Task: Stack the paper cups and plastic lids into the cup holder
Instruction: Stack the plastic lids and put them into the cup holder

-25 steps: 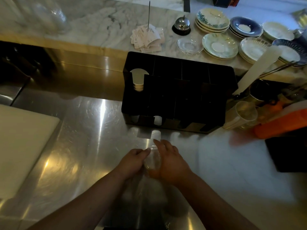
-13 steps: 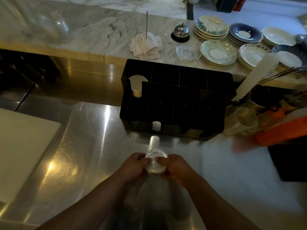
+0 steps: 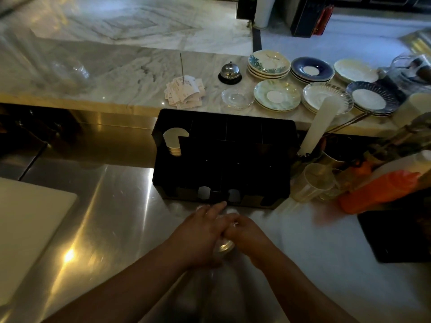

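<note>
Just in front of the cup holder (image 3: 224,157), both hands close together around a clear stack of plastic lids (image 3: 225,245): left hand (image 3: 200,231) cupped over it, right hand (image 3: 247,234) gripping its side. Blur hides the exact finger hold. Slick lids could slip apart if squeezed unevenly. Its long axis seems to run toward the holder, where paper cups (image 3: 173,142) sit far-left.

Dim rm: steel worktop (image 3: 112,220) w/ glare, marble counter (image 3: 112,73) behind.
</note>
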